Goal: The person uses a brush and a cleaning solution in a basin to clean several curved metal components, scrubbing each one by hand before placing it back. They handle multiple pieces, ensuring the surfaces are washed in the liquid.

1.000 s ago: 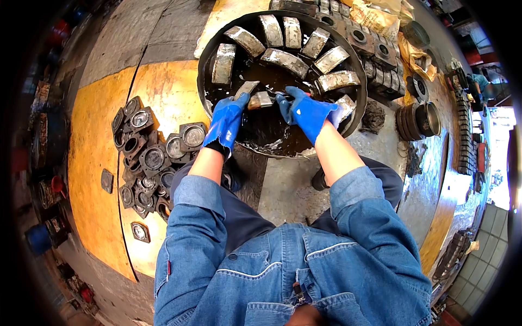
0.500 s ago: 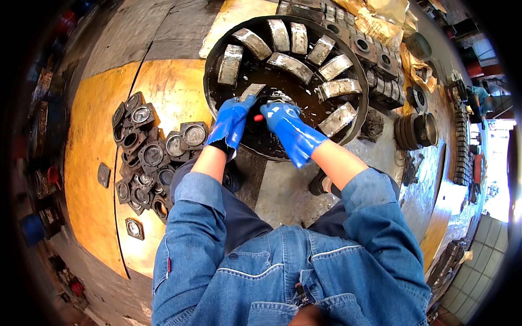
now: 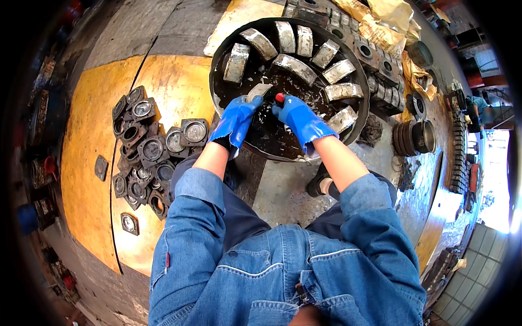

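Observation:
My left hand (image 3: 237, 115), in a blue rubber glove, is closed on a curved metal block (image 3: 259, 91) with a pale, flaking surface. Close to its right, my right hand (image 3: 300, 117) wears a matching glove and grips a tool with a red handle end (image 3: 280, 97); the rest of that tool is hidden by the glove and the dark background. Both hands are over a wide round black pan (image 3: 360, 127) with dark wet liquid and flakes in it. Several similar curved blocks (image 3: 294, 69) lie around the pan's far and right sides.
A heap of dark square metal parts with round recesses (image 3: 154, 151) lies on yellow boards (image 3: 89, 179) at left. Stacked metal blocks (image 3: 375, 57), brown paper sacks (image 3: 389, 22) and ribbed metal rings (image 3: 416, 136) stand beyond the pan and to its right.
My right hand has moved slightly right and drawn back from the held block. The red handle end now points up above that glove. My left hand still holds the block.

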Tool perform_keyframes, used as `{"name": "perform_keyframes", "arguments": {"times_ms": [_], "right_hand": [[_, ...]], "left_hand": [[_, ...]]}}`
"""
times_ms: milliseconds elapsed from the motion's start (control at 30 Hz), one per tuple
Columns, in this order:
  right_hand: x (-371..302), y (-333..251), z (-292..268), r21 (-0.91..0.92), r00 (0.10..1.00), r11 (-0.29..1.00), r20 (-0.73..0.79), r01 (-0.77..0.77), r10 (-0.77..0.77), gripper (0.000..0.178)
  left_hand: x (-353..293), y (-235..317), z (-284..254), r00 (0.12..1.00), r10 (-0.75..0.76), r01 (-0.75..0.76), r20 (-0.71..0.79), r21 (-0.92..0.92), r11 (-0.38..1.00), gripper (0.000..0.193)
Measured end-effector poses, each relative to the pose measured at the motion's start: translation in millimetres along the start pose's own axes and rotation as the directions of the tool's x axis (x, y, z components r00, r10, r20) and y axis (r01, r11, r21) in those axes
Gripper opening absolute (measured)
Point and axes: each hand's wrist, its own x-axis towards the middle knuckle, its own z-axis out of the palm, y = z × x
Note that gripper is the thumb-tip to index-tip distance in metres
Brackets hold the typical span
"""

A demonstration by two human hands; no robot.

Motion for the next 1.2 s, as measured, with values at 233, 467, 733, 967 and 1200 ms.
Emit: {"name": "perform_keyframes", "arguments": {"times_ms": [233, 467, 733, 967, 1200], "right_hand": [[-14, 3, -20, 0.412, 0.968, 0.911, 0.230, -0.002, -0.102, 0.044], [-18, -14, -25, 0.199, 0.958, 0.974, 0.240, 0.109, -0.156, 0.044], [-16, -25, 4, -0.430, 0.977, 0.882, 0.166, 0.192, -0.132, 0.037], [-27, -27, 1, -0.523, 0.949, 0.802, 0.045, 0.287, -0.311, 0.032], [-20, -14, -10, -0.068, 0.997, 0.995, -0.029, -0.073, 0.071, 0.051]], "left_hand": [[18, -26, -2, 0.999, -0.021, 0.019, -0.023, -0.113, 0.993, 0.045], [20, -33, -3, 0.999, 0.030, -0.033, -0.035, -0.091, 0.995, 0.048], [-12, 2, 2, 0.995, 0.027, -0.017, -0.094, 0.101, 0.995, 0.059], [-2, -13, -3, 0.999, 0.038, -0.036, 0.018, -0.116, 0.993, 0.058], [8, -17, -3, 0.997, -0.033, 0.034, -0.077, 0.017, 0.999, 0.051]]}}
